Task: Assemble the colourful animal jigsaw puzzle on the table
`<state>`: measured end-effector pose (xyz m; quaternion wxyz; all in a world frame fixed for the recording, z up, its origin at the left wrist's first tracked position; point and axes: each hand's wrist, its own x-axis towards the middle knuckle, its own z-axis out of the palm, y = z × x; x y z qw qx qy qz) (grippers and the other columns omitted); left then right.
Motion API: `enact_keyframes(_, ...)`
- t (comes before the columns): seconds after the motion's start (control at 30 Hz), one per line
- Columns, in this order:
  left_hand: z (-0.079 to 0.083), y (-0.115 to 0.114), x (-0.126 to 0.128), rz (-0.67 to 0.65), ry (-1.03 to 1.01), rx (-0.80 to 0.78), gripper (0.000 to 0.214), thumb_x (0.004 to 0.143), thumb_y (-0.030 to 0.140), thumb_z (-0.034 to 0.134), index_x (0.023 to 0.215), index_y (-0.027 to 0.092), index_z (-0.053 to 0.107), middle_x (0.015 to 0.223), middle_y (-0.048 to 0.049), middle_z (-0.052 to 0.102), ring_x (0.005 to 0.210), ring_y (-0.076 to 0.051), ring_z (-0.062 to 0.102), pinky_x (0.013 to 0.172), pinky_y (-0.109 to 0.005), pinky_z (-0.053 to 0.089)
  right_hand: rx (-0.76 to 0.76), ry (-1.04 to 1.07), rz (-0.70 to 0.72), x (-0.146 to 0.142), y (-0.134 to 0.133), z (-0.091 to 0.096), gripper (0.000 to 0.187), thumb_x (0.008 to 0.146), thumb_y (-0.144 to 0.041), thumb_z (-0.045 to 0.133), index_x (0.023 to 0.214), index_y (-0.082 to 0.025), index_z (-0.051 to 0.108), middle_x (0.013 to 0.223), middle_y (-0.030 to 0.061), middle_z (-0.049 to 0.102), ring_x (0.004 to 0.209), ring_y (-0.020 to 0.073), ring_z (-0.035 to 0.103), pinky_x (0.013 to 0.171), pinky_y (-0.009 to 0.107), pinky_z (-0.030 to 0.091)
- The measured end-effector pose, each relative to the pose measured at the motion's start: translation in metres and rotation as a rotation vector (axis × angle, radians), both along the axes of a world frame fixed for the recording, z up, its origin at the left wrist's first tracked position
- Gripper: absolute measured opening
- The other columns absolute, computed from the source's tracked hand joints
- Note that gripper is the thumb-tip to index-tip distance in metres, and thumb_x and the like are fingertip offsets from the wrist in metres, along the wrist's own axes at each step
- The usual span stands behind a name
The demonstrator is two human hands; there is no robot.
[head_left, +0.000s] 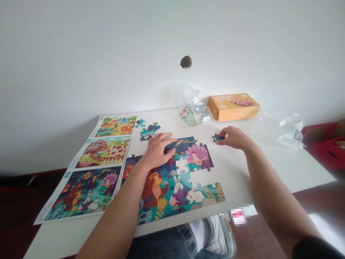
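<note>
A partly joined jigsaw puzzle (172, 194) with rabbits, a peacock and a bear lies on the white table. My left hand (159, 149) rests over its upper left part, palm down with the fingers stretched out, hiding some of the picture. Right of the puzzle, my right hand (232, 137) pinches a small dark blue puzzle piece (217, 138) at the table top. A gap showing white table lies left of the peacock. Several loose puzzle pieces (147, 133) lie beyond my left hand.
A printed picture sheet (81, 172) lies at the left. Toward the wall stand a clear bag of puzzle pieces (195, 114) and a yellow puzzle box (234, 108). Crumpled clear plastic (289, 127) lies at the right, near a red box (327, 151) beyond the table edge.
</note>
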<state>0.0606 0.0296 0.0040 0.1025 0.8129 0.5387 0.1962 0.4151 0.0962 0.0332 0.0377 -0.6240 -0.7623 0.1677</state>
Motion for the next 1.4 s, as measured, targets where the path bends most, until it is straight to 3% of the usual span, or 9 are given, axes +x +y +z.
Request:
enact_keyframes(0.3,-0.002,0.0,-0.001,-0.019,-0.018,0.023,0.033,0.089,0.034,0.06,0.12,0.028,0.069,0.14,-0.0057,0.059,0.132,-0.03,0.049,0.114,-0.052,0.034,0.174,0.089,-0.058,-0.02,-0.005,-0.013,0.024,0.069,-0.029,0.077,0.088,-0.019,0.067,0.095,0.0077,0.066,0.085,0.0214,0.062,0.078,0.032,0.045)
enact_keyframes(0.47,-0.005,0.004,-0.002,-0.032,-0.151,0.08,0.027,0.089,0.03,0.063,0.115,0.024,0.071,0.127,-0.0073,0.067,0.122,-0.027,0.057,0.11,-0.048,0.04,0.284,0.549,-0.221,-0.047,-0.012,-0.013,0.026,0.076,-0.03,0.07,0.099,-0.021,0.062,0.08,0.0018,0.067,0.068,0.016,0.06,0.066,0.03,0.046)
enact_keyframes(0.57,-0.004,0.006,0.0,-0.066,-0.288,0.118,0.027,0.091,0.031,0.065,0.115,0.022,0.071,0.116,-0.0075,0.072,0.111,-0.024,0.063,0.103,-0.043,0.047,0.089,0.935,-0.146,-0.07,-0.023,-0.014,0.033,0.076,-0.042,0.071,0.098,-0.018,0.062,0.074,0.0023,0.068,0.059,0.0159,0.062,0.057,0.029,0.048)
enact_keyframes(0.67,-0.003,0.005,0.002,-0.128,-0.38,0.13,0.035,0.091,0.031,0.068,0.125,0.024,0.067,0.107,-0.0056,0.076,0.106,-0.023,0.063,0.099,-0.041,0.048,-0.144,1.092,-0.04,-0.092,-0.036,-0.018,0.038,0.074,-0.046,0.074,0.096,-0.016,0.065,0.075,0.0041,0.071,0.061,0.0174,0.066,0.057,0.029,0.051)
enact_keyframes(0.77,-0.003,0.002,0.004,-0.181,-0.448,0.103,0.049,0.09,0.03,0.069,0.137,0.026,0.059,0.102,-0.0043,0.077,0.107,-0.022,0.062,0.101,-0.04,0.048,-0.259,1.054,0.059,-0.108,-0.046,-0.022,0.036,0.076,-0.044,0.074,0.097,-0.016,0.068,0.072,0.0025,0.071,0.059,0.0158,0.064,0.056,0.027,0.049)
enact_keyframes(0.87,-0.002,-0.001,0.006,-0.177,-0.498,0.046,0.043,0.09,0.029,0.07,0.132,0.027,0.064,0.099,-0.0046,0.074,0.099,-0.019,0.065,0.094,-0.035,0.052,-0.31,0.976,0.138,-0.116,-0.049,-0.024,0.031,0.08,-0.044,0.071,0.092,-0.015,0.07,0.063,0.0,0.067,0.055,0.0143,0.06,0.05,0.025,0.044)
enact_keyframes(1.07,0.004,-0.002,0.006,-0.136,-0.509,-0.007,0.027,0.089,0.024,0.069,0.116,0.024,0.075,0.093,-0.0054,0.072,0.086,-0.017,0.066,0.085,-0.03,0.054,-0.22,0.92,0.228,-0.113,-0.049,-0.023,0.032,0.086,-0.042,0.064,0.096,-0.014,0.074,0.076,0.0027,0.072,0.062,0.0132,0.059,0.057,0.024,0.044)
enact_keyframes(1.23,0.004,-0.003,0.005,-0.191,-0.502,-0.018,0.025,0.091,0.02,0.064,0.112,0.023,0.077,0.082,-0.0055,0.072,0.084,-0.018,0.064,0.08,-0.03,0.053,-0.164,0.864,0.21,-0.11,-0.049,-0.015,0.031,0.085,-0.042,0.065,0.085,-0.013,0.075,0.067,0.0009,0.067,0.055,0.0105,0.052,0.051,0.023,0.038)
enact_keyframes(1.4,0.004,-0.006,0.007,-0.157,-0.468,-0.113,0.023,0.086,0.021,0.07,0.107,0.024,0.079,0.084,-0.0058,0.069,0.076,-0.016,0.064,0.077,-0.031,0.053,-0.264,0.796,0.236,-0.11,-0.052,-0.011,0.029,0.087,-0.043,0.063,0.081,-0.015,0.071,0.058,-0.0001,0.065,0.047,0.0108,0.054,0.046,0.023,0.037)
